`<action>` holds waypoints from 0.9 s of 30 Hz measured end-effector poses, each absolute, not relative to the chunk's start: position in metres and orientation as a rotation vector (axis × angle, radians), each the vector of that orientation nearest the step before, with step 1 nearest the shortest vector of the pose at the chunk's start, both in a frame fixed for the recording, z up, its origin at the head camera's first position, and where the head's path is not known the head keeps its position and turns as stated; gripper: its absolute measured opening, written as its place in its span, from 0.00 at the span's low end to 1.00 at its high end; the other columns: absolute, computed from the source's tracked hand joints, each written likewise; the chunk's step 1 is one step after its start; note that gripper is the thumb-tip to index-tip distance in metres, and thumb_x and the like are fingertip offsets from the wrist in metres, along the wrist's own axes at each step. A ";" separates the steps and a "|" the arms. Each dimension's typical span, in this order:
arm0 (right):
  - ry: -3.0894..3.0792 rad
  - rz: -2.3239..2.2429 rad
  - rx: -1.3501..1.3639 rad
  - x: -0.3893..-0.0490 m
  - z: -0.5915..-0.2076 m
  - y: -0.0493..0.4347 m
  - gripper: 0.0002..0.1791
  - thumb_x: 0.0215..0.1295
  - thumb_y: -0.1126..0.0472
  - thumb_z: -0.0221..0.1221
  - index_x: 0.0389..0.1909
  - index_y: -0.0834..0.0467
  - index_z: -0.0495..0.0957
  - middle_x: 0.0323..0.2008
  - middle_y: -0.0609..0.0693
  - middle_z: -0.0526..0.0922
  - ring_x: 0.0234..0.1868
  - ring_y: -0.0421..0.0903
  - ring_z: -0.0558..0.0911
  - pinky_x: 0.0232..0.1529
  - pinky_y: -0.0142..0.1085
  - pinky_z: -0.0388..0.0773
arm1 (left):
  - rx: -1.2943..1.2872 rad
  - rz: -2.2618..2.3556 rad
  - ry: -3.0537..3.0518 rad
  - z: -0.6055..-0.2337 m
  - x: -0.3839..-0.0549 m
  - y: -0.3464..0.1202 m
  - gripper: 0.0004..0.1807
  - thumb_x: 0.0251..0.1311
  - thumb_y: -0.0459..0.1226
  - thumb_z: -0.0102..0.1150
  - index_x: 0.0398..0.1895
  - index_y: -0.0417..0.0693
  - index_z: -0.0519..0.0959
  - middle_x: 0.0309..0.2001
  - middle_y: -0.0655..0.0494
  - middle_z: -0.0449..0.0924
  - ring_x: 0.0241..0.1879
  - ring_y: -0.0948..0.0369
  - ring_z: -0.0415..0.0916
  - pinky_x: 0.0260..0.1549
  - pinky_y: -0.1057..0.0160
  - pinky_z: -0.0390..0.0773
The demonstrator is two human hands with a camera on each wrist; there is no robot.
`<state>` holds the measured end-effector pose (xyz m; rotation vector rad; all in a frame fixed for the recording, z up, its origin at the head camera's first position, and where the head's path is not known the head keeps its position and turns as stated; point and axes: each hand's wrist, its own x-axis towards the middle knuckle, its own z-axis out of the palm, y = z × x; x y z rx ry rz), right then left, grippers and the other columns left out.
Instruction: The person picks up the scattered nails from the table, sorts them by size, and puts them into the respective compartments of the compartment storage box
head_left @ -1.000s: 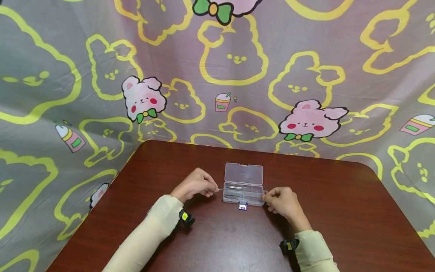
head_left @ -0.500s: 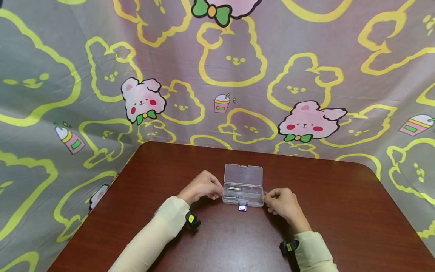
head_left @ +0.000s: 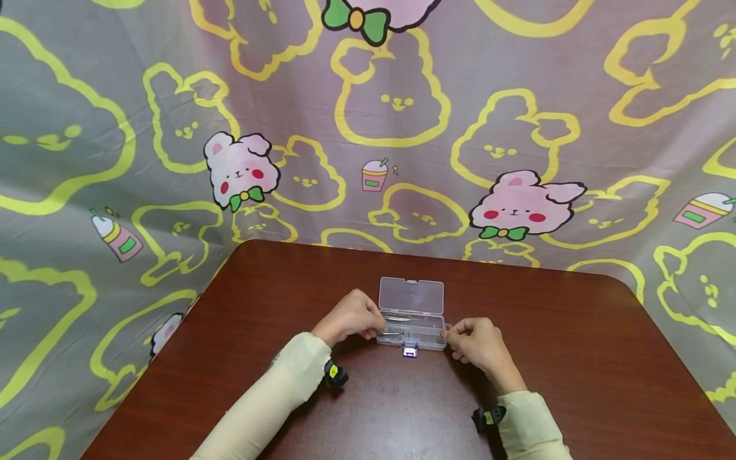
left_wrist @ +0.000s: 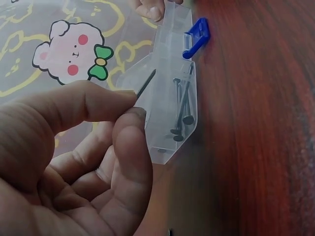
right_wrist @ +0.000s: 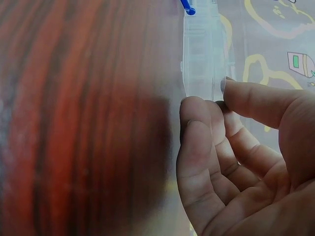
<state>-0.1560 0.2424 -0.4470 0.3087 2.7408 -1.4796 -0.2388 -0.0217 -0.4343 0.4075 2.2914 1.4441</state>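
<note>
Thumb and index finger of my left hand [head_left: 355, 314] pinch a nail [left_wrist: 146, 82], its pointed end sticking out past the fingertips. This hand is over the left end of a clear plastic box [head_left: 427, 338], whose lid [head_left: 411, 296] stands raised at the back. In the left wrist view, several nails [left_wrist: 184, 103] lie in a front compartment near that end. My right hand [head_left: 480, 344] grips the box's right end between thumb and fingers. The nail's head is hidden by the left fingers.
A blue latch [left_wrist: 201, 32] hangs from the front of the box. The box stands on a dark red-brown wooden table [head_left: 391, 409]. Behind the table hangs a grey curtain [head_left: 414, 198] with cartoon rabbits.
My left hand has moved right, from beside the box to over its left end, with the nail still pinched. The right hand stays at the box's right end.
</note>
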 end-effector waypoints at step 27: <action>2.730 -1.485 0.301 -0.157 -0.448 0.242 0.09 0.61 0.61 0.69 0.27 0.61 0.83 0.21 0.51 0.82 0.22 0.47 0.82 0.23 0.39 0.81 | 0.493 1.349 2.405 -0.428 -0.241 -0.028 0.05 0.48 0.31 0.77 0.21 0.42 0.89 0.18 0.56 0.82 0.18 0.63 0.75 0.23 0.59 0.82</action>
